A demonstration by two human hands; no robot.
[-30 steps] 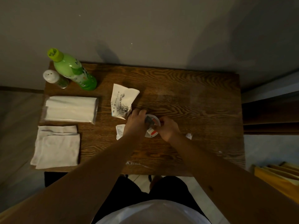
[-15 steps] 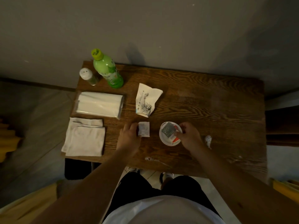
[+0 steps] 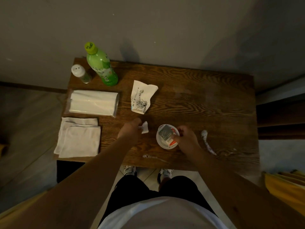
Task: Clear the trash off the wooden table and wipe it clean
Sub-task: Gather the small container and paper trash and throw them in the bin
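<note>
**Both hands on trash at the table's near edge**

The left hand [image 3: 131, 132] is closed, pinching a small crumpled white scrap [image 3: 144, 127] between its fingertips, just above the wooden table [image 3: 206, 100]. The right hand [image 3: 186, 138] grips the right rim of a small white plastic cup [image 3: 162, 142], thumb inside, pressing on the wrappers it holds: one grey, one white with red. The cup sits near the front edge, centre. A flattened paper cup [image 3: 142, 98] with a line drawing lies behind the left hand. A twisted white wrapper [image 3: 205, 138] lies right of the right hand. At the left: a folded cloth [image 3: 79, 138], a tissue pack [image 3: 93, 102], a green bottle [image 3: 102, 66] and a shaker [image 3: 80, 73].
</note>
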